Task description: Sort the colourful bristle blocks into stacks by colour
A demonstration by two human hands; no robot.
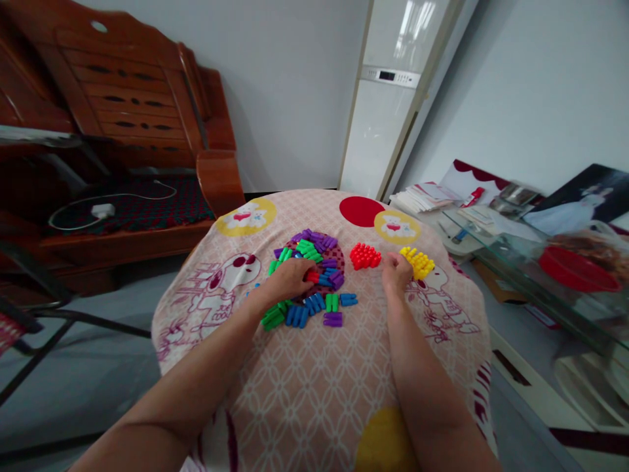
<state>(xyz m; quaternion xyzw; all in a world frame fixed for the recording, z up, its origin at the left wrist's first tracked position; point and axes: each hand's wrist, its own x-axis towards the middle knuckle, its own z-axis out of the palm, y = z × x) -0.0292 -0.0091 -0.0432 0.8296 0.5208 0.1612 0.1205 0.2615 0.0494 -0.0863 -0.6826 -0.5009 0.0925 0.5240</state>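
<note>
Two bare hands are over a round table with a patterned cloth [304,387], both nearer to its far edge than to its near edge. The left hand [295,278] reaches into the mixed pieces, left of the middle of the table. One red piece [312,277] lies just at its fingertips, on their right side, its long axis going roughly from left to right, and blue pieces [325,280] are beside its right end. The left hand is clearly the nearer one to it. These fingers are bent and close to each other; they seem to touch the red piece, but I cannot tell if they grasp it.

Around this hand are green pieces [308,250] and purple pieces [322,241] toward the far edge, and more blue and green ones toward the near edge.

The right hand [397,270] is toward the right edge, between the red cluster [365,256] and the yellow cluster [419,263], very near to the yellow one. Its fingers are curled inward, thus whether something is pinched there, I cannot tell.
</note>
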